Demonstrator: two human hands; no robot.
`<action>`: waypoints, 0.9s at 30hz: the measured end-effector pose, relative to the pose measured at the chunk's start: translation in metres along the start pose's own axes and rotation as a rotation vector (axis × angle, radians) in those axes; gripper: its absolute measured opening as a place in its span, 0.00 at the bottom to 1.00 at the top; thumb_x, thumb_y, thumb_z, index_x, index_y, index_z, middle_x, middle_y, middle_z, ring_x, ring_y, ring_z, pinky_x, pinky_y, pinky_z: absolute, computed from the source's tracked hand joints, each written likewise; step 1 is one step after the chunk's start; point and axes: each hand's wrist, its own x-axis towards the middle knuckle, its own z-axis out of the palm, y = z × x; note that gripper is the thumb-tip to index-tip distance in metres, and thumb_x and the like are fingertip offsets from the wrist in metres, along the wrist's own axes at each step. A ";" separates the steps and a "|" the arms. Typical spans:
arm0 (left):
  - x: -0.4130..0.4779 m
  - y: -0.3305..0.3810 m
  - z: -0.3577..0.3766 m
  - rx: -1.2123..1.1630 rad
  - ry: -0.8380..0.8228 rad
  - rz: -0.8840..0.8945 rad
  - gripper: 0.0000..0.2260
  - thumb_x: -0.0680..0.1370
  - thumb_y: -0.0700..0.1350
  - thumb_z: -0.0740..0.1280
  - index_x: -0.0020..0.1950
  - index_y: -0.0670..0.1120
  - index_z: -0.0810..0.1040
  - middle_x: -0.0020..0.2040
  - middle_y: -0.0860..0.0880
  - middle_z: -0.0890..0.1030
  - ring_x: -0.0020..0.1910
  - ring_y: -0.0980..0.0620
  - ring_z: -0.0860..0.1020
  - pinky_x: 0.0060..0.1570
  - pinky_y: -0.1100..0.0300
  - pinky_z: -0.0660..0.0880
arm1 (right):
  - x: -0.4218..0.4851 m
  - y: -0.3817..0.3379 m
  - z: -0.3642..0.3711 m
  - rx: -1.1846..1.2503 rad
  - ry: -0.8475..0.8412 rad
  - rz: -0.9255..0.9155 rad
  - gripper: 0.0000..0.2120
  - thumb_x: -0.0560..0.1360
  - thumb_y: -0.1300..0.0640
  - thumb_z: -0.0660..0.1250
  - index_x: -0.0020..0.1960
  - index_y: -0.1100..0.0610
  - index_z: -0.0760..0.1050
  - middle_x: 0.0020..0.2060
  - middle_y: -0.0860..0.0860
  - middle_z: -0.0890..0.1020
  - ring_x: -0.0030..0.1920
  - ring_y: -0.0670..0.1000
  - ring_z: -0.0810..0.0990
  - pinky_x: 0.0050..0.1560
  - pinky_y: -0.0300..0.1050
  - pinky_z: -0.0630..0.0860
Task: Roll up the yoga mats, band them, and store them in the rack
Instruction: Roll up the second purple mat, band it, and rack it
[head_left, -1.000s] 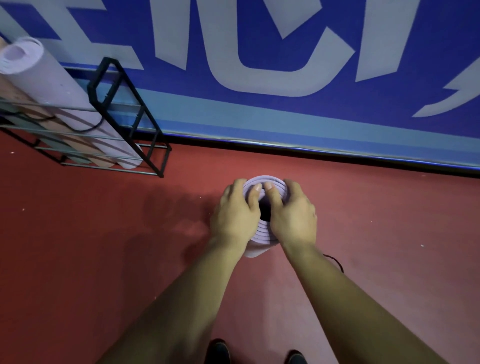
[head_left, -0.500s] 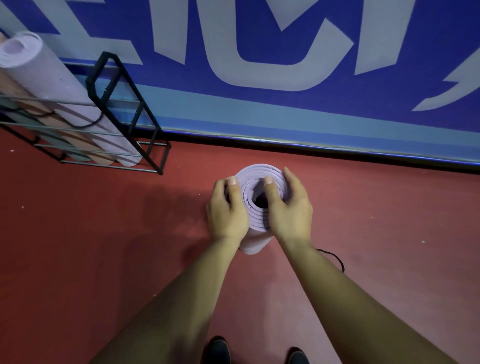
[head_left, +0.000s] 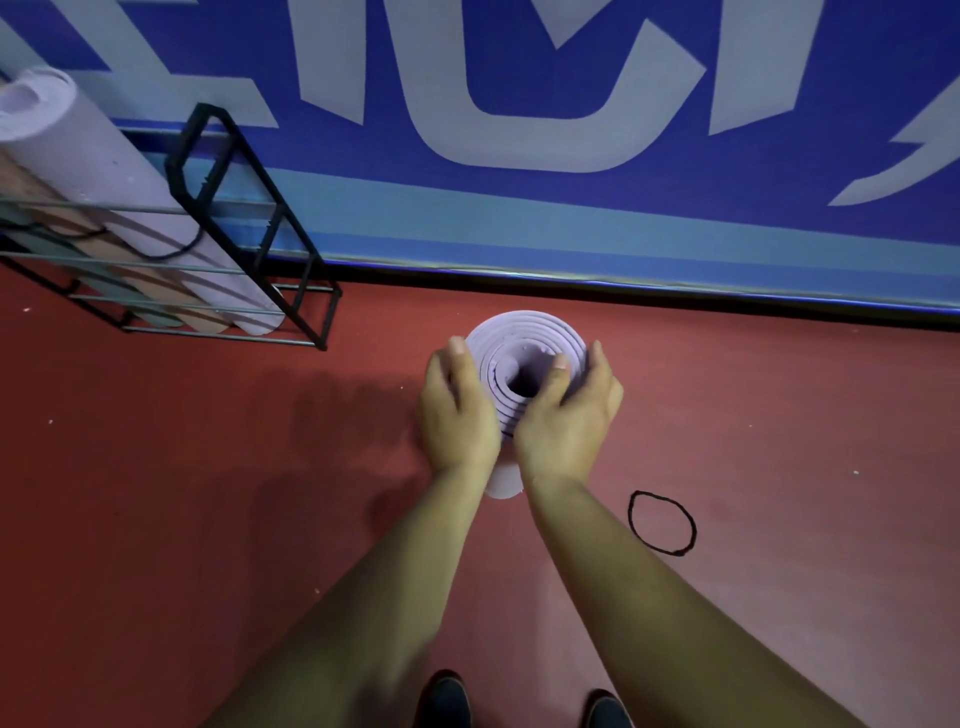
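where the rack (head_left: 328, 317) stands, rolled mats (head_left: 119, 171) lean inside.

The rolled mat (head_left: 524, 338) stands on end on the floor (head_left: 208, 519) before me, between my left hand (head_left: 457, 415) and right hand (head_left: 566, 426), fingers (head_left: 597, 358) round its sides. Behind it runs the wall (head_left: 571, 218). Far left, against the wall, the rack (head_left: 291, 260) holds stored mats (head_left: 104, 166). A band (head_left: 661, 522) lies on the floor, right of my right forearm.

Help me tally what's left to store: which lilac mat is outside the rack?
The lilac mat standing on end on the floor, held between the left hand and right hand. The other lilac mat leans inside the rack.
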 end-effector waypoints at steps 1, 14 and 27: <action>-0.006 -0.002 -0.001 -0.015 -0.033 -0.005 0.27 0.78 0.64 0.52 0.62 0.48 0.78 0.55 0.55 0.82 0.59 0.50 0.78 0.55 0.59 0.72 | -0.001 -0.001 0.001 0.004 -0.011 0.001 0.22 0.86 0.52 0.57 0.79 0.56 0.64 0.72 0.52 0.67 0.72 0.50 0.69 0.63 0.30 0.58; -0.005 0.002 -0.020 0.205 -0.086 0.007 0.21 0.81 0.57 0.65 0.71 0.51 0.73 0.64 0.50 0.81 0.64 0.47 0.77 0.60 0.58 0.71 | 0.002 0.004 -0.021 -0.209 -0.360 -0.249 0.29 0.84 0.51 0.63 0.82 0.54 0.57 0.80 0.48 0.57 0.79 0.44 0.56 0.77 0.39 0.56; -0.008 0.004 -0.020 0.208 -0.151 0.059 0.28 0.81 0.55 0.66 0.77 0.45 0.64 0.75 0.48 0.69 0.73 0.51 0.67 0.71 0.58 0.64 | 0.002 0.004 -0.023 -0.195 -0.279 -0.215 0.27 0.84 0.49 0.62 0.80 0.55 0.62 0.76 0.50 0.64 0.72 0.42 0.62 0.56 0.14 0.50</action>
